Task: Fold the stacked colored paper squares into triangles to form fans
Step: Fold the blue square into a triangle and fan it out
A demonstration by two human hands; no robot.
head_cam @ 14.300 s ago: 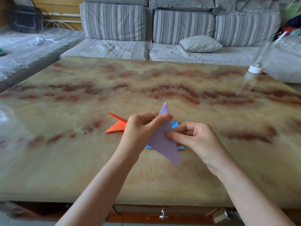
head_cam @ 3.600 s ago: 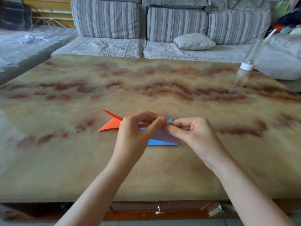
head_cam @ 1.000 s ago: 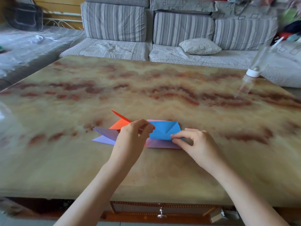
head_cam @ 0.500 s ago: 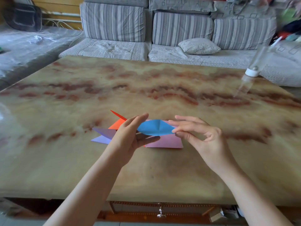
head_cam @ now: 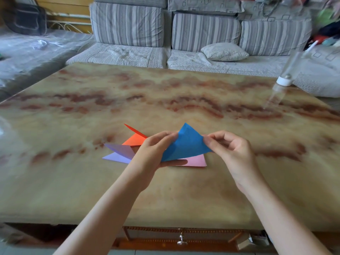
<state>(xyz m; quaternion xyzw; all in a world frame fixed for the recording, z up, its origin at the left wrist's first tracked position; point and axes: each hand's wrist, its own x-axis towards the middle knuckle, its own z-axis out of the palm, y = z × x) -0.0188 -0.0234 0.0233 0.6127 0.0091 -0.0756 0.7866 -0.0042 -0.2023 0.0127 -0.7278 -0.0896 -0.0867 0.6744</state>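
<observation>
I have the blue sheet (head_cam: 185,142) lifted off the table (head_cam: 165,196) at the centre of the frame, directly between both hands, so neither has to reach. It reads as a triangle. Its apex points to the upper middle of the frame, and its long lower edge runs from lower left, by the left palm, up to the right, toward the right fingertips.

The left hand (head_cam: 152,151) pinches the sheet's left edge near the top, thumb and fingers curled onto it, with one finger stretched flat under the lower edge. The right hand (head_cam: 231,150) pinches the right-hand corner between thumb and forefinger, its other fingers loosely curled behind. Both wrists come in from the bottom of the frame, angled toward each other.

Just under the blue sheet the pink sheet (head_cam: 196,161) lies flat on the table, showing at its lower right. The purple piece (head_cam: 119,153) and the orange piece (head_cam: 135,139), both already folded, sit to the left of the left hand.

My judgement is that the fold turns on that long edge. I would bring the corners together along it, then set the sheet down to crease it.
</observation>
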